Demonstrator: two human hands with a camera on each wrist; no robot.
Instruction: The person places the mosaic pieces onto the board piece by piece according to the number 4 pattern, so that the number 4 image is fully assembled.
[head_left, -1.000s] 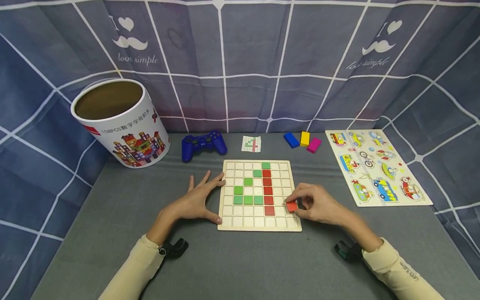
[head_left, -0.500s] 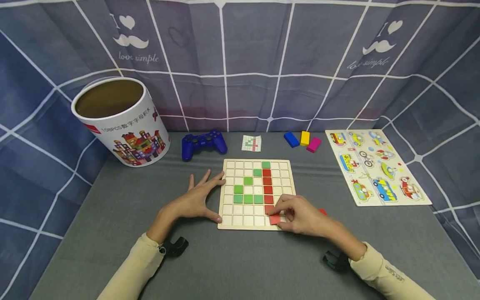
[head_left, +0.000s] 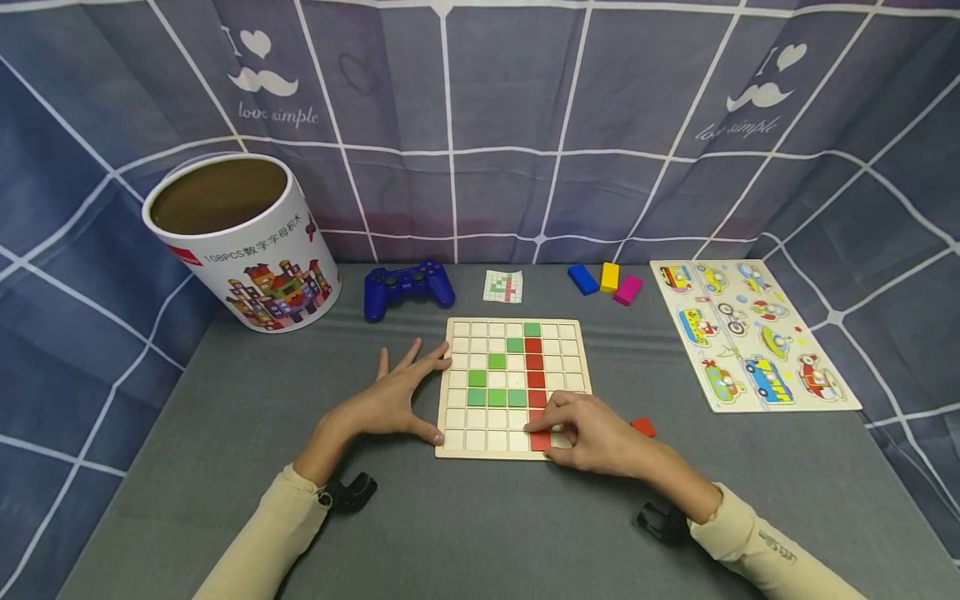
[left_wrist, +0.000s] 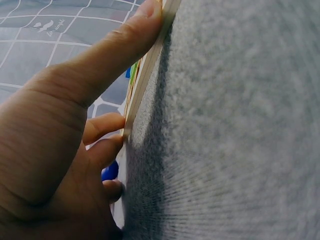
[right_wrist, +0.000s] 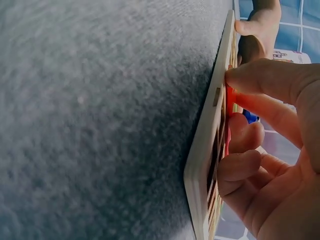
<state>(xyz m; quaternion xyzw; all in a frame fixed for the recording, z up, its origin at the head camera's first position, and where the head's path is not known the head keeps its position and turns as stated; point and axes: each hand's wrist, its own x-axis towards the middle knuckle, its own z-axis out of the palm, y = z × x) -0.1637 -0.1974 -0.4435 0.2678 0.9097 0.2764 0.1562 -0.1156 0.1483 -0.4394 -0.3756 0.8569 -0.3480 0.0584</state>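
A square wooden grid board [head_left: 480, 455] lies on the grey table. Green tiles [head_left: 497, 398] run in a stepped line and a row on it, beside a column of red tiles [head_left: 536, 380]. My right hand [head_left: 592, 435] pinches a red tile [head_left: 538, 442] between thumb and fingers, down at the bottom row beneath that column. In the right wrist view, the thumb tip is right at the board's near edge. My left hand [head_left: 393, 404] spreads its fingers along the board's left edge, thumb at the lower corner; the left wrist view shows the thumb [left_wrist: 120, 45] against the rim.
A loose red tile [head_left: 642, 427] lies right of the board, near my right wrist. Behind are a small pattern card [head_left: 502, 287], a blue game controller [head_left: 408, 287], and blue, yellow and pink blocks [head_left: 610, 277]. A large tub [head_left: 277, 283] stands left, a picture puzzle board [head_left: 750, 333] right.
My right hand has carried the red tile left from the board's right side to the bottom row under the red column. The loose red tile has come into view. My left hand stays in place.
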